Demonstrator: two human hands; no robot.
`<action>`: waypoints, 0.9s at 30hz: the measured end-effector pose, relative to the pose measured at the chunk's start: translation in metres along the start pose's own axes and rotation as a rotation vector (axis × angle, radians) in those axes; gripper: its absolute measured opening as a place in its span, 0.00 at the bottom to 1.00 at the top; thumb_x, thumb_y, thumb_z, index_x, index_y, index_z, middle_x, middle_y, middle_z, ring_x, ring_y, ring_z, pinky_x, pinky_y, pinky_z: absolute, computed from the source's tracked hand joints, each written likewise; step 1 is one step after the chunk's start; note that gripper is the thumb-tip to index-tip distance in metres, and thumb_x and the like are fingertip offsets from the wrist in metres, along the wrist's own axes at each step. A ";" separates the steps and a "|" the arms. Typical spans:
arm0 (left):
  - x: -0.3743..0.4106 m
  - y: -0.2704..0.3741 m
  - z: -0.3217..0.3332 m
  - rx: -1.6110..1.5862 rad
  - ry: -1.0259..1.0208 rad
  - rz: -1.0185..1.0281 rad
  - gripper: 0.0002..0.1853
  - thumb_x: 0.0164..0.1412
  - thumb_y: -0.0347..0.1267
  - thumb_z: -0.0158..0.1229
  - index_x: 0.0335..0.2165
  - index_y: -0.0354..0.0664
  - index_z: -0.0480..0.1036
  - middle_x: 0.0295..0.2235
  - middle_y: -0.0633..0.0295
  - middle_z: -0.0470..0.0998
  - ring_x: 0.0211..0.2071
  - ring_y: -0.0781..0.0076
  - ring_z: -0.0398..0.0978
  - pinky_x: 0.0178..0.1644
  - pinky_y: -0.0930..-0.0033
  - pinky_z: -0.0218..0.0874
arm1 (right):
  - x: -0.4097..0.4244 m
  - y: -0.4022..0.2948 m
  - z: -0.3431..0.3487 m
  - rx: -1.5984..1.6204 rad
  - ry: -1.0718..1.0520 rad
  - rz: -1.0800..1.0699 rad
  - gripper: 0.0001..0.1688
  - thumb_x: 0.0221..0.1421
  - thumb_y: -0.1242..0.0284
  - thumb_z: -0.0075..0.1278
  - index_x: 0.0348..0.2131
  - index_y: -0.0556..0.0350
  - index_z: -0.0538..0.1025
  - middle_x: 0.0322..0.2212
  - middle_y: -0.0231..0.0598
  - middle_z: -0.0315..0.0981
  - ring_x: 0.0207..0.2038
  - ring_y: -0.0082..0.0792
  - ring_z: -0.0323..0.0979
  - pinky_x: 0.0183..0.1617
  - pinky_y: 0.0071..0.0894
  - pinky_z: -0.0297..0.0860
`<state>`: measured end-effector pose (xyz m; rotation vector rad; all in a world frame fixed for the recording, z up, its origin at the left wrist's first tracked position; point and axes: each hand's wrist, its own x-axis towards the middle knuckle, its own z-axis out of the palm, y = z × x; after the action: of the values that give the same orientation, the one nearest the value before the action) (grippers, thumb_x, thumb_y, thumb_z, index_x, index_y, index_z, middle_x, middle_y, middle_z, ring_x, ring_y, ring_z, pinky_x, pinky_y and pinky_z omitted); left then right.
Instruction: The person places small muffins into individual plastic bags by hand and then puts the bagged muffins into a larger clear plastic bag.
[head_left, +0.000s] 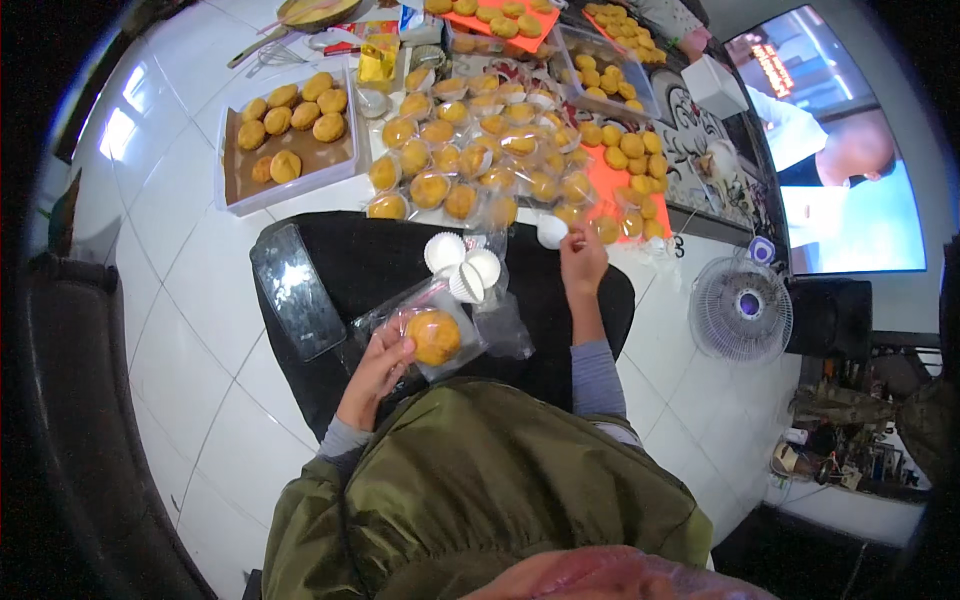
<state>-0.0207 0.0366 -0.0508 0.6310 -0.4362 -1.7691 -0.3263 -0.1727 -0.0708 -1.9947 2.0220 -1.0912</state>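
Note:
My left hand (384, 352) grips a clear plastic bag with a round golden bun (433, 337) in it, held low over black cloth (375, 240) in front of me. Just beyond the bun lie several white pleated paper baking cups (466, 270), beside crumpled clear plastic (510, 330). Further right, my right hand (584, 259) has its fingertips drawn together next to a small white piece (552, 231), perhaps a paper cup; whether they grip it is unclear. Many wrapped buns (459, 201) are spread on the floor past the black cloth.
A phone (296, 292) lies at left on the cloth. Beyond it stands a plastic tub (349, 161) of unwrapped buns. More buns sit on an orange sheet (609, 180) and in another tub (649, 101). A fan (739, 309) and a lit television (847, 150) stand at right.

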 end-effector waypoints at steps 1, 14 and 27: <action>-0.002 0.002 0.000 0.009 0.008 -0.001 0.31 0.56 0.36 0.61 0.53 0.33 0.61 0.49 0.56 0.70 0.50 0.67 0.69 0.56 0.65 0.58 | -0.005 -0.004 -0.009 0.107 -0.054 0.038 0.13 0.45 0.79 0.54 0.36 0.56 0.77 0.25 0.40 0.74 0.27 0.34 0.74 0.33 0.31 0.70; -0.007 -0.001 0.002 0.030 -0.062 -0.014 0.30 0.56 0.36 0.60 0.52 0.32 0.62 0.48 0.57 0.71 0.50 0.69 0.69 0.56 0.67 0.58 | -0.106 -0.083 -0.066 0.458 -0.585 0.226 0.16 0.48 0.78 0.57 0.41 0.59 0.76 0.31 0.37 0.75 0.27 0.23 0.75 0.31 0.22 0.71; -0.005 0.000 0.016 0.139 -0.118 -0.020 0.30 0.55 0.36 0.62 0.52 0.32 0.64 0.46 0.60 0.73 0.47 0.72 0.70 0.52 0.70 0.60 | -0.098 -0.117 -0.084 0.119 -0.601 -0.091 0.12 0.51 0.72 0.53 0.37 0.57 0.76 0.28 0.43 0.72 0.27 0.40 0.73 0.33 0.35 0.69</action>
<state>-0.0299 0.0408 -0.0373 0.6318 -0.6399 -1.8117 -0.2599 -0.0367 0.0150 -2.0426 1.5320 -0.5097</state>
